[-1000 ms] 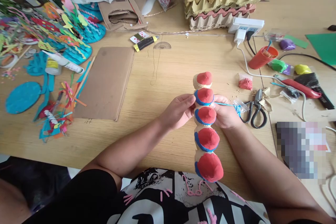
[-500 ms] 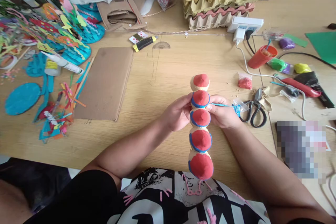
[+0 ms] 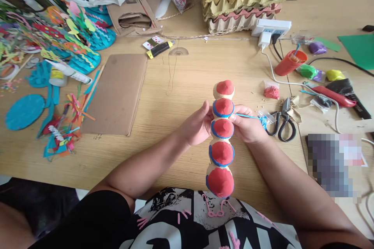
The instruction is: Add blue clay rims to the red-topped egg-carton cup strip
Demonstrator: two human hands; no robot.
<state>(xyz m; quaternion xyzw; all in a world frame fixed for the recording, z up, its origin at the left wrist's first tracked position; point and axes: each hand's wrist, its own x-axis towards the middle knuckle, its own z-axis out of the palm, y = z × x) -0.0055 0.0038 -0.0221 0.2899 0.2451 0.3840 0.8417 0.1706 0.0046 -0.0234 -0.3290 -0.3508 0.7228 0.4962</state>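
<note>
5 red domes (image 3: 222, 128), 4 blue-edged, between 2 hands (image 3: 197, 126)

Cardboard (image 3: 115, 93) left of strip (image 3: 222, 128), scissors (image 3: 284, 114) right

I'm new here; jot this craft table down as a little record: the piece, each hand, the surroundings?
Piece: five-bump strip, red on top; farthest bump shows no blue edging, others do
Left hand: beside the strip, thumb raised, fingers partly hidden
Right hand: holds the strip's right side
Near right hand: thin blue strand, scissors
Left side: brown cardboard
Far side: stacked egg trays
</note>
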